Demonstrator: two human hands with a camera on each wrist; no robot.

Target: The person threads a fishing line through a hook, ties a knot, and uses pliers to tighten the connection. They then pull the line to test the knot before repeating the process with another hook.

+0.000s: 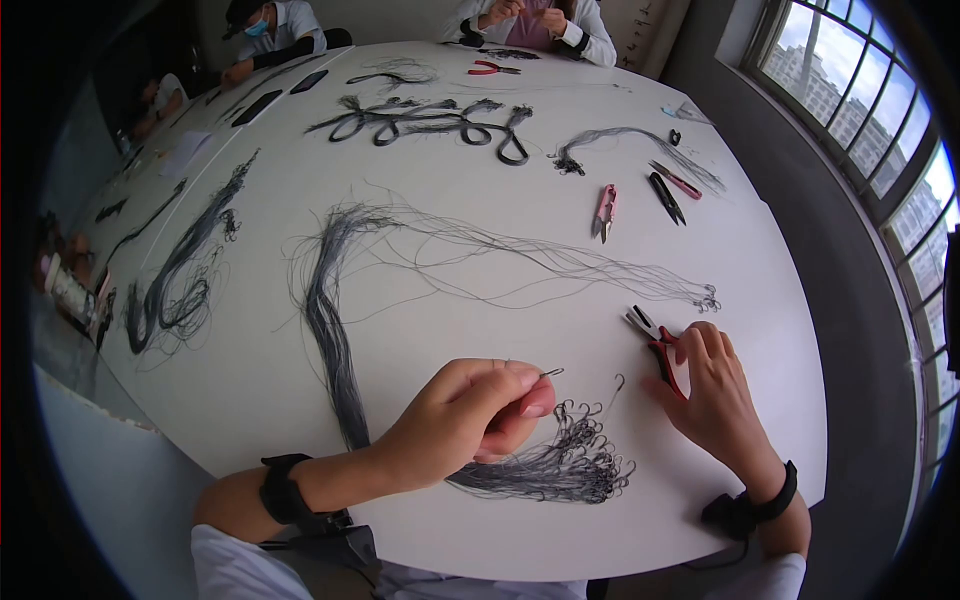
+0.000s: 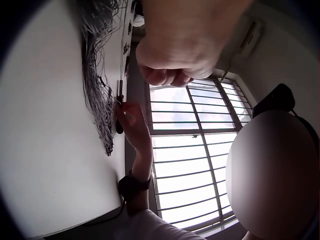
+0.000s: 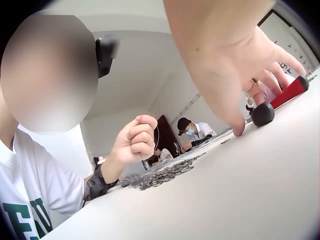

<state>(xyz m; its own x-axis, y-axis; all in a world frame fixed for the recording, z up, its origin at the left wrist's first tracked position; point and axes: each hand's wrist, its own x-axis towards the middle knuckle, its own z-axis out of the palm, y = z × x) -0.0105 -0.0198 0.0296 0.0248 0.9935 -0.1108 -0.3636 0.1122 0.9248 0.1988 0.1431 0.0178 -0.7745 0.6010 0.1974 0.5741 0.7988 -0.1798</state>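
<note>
Between thumb and forefinger, my left hand (image 1: 460,410) pinches a fish hook (image 1: 553,373) above the table, its tip sticking out past the fingers. Below it lies a thick bundle of fish hooks (image 1: 595,465) on dark lines, one hook standing apart from the rest. My right hand (image 1: 718,400) is over red-and-black pliers (image 1: 657,342), which lie on the table with their jaws pointing away. In the right wrist view, its fingers are spread beside the red handle (image 3: 292,95), and the thumb reaches down by the tabletop.
A long hank of line (image 1: 325,300) curves across the table to a small hook cluster (image 1: 706,297). Pink snips (image 1: 606,212), black snips (image 1: 667,198) and other line bundles (image 1: 430,125) lie farther back. Two people sit across the table; barred windows (image 1: 850,80) are at right.
</note>
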